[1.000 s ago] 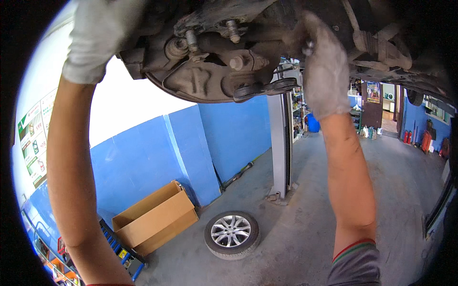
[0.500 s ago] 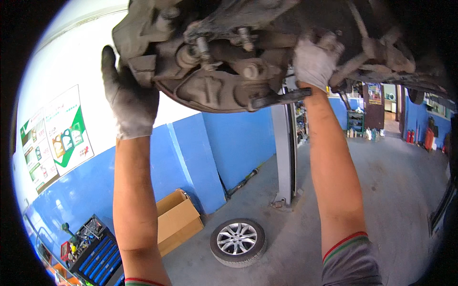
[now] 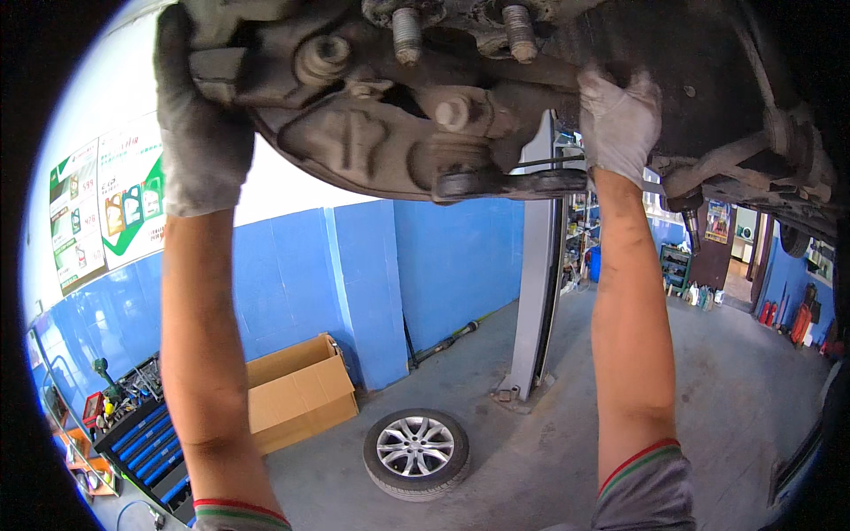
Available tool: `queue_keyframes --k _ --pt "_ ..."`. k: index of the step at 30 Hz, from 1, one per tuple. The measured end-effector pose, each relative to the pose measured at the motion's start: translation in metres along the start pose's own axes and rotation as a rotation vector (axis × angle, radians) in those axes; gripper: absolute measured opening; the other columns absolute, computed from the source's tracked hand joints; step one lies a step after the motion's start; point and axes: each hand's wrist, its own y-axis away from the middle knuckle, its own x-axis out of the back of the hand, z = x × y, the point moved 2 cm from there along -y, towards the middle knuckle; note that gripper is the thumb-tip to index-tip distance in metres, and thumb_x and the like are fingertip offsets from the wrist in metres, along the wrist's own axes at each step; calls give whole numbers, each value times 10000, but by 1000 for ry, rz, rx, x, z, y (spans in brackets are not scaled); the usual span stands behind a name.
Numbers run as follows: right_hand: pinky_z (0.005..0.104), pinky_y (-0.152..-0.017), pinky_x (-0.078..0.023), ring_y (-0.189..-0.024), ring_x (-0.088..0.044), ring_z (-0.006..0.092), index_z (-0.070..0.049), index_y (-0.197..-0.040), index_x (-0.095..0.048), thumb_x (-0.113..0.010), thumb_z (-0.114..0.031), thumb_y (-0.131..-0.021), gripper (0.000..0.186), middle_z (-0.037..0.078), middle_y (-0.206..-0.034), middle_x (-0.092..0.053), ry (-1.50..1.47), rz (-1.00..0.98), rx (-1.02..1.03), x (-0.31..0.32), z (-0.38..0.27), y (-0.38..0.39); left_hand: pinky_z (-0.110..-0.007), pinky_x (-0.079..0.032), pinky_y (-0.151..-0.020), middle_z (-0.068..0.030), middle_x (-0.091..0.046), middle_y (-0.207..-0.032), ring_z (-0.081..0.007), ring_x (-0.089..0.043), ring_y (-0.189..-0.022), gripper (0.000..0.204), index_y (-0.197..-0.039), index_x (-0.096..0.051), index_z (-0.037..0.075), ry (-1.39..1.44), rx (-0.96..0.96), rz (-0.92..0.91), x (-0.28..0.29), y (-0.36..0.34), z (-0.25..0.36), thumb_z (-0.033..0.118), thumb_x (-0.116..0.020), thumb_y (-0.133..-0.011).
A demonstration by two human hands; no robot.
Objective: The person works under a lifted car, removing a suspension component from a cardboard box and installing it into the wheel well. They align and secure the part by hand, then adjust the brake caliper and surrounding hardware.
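Overhead hangs the dirty underside of a raised car's wheel hub assembly [image 3: 345, 150], with a rounded metal shield and bolt heads. Two threaded ends stick down above it, one a thick threaded stud [image 3: 407, 37]. My left hand [image 3: 205, 133], in a white glove blackened with grease, cups the assembly's left edge. One digit stretches up and the other fingers are hidden behind the metal. My right hand [image 3: 622, 124], also in a white glove, is closed with curled fingers at the end of a dark rod [image 3: 544, 73]. A dark arm [image 3: 553, 183] passes beside my right wrist.
Below lies a wheel with a silver rim [image 3: 416, 451]. Left of it are an open cardboard box [image 3: 301, 398] and a blue-drawered tool cart [image 3: 146, 442]. A grey lift post [image 3: 534, 301] stands behind. A ratchet-like tool or rod [image 3: 447, 343] lies by the blue wall [image 3: 452, 265].
The hub assembly now looks closer and higher, its studs shifted up and right. My left hand has moved up and left along with the assembly's edge; my right hand has shifted slightly right.
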Motion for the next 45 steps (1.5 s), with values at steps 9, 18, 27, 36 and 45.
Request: queue_keyframes --k 9,18,27,36,45 --pt "402 -881 -577 -1043 -712 294 -212 -1229 -726 -500 -408 -1041 354 125 -1251 -703 -386 -66 -64 -65 -50 12 -422 -454 -1097 -140 -622 -1356 -272 -567 -1269 589 -1399 -589 81 -505 -311 196 -82 26 61 527 -593 -1014" --pt "401 -810 -538 -867 -692 362 -17 -1008 -718 -715 -311 -954 299 165 -957 -742 -727 -20 -306 -42 -75 6 -400 -503 -1054 -181 -585 -1395 -289 -583 -1263 602 -1471 -452 10 -471 -454 139 -36 6 120 251 -699 -977" --pt "378 -753 -535 -719 -662 249 -4 -844 -682 -813 -461 -888 477 126 -750 -701 -830 -41 -530 -29 -71 0 -486 -348 -1184 -180 -493 -1527 -317 -467 -1418 522 -1535 -425 105 -484 -11 250 -39 85 50 391 -432 -1098" --pt "458 -786 -546 -852 -713 378 6 -943 -697 -668 -374 -972 382 225 -885 -723 -688 -171 -370 -21 -66 -2 -385 -536 -992 -174 -659 -1290 -279 -667 -1108 378 -1345 -562 -41 -546 -279 444 -98 90 24 7 -624 -975" --pt "478 -924 -546 -1056 -677 397 -59 -1007 -749 -560 -144 -954 214 276 -1135 -701 -241 -97 89 82 -93 -42 -336 -488 -1012 -140 -649 -1270 -216 -620 -1108 483 -1396 -506 -45 -518 -438 425 -87 86 17 35 -685 -954"
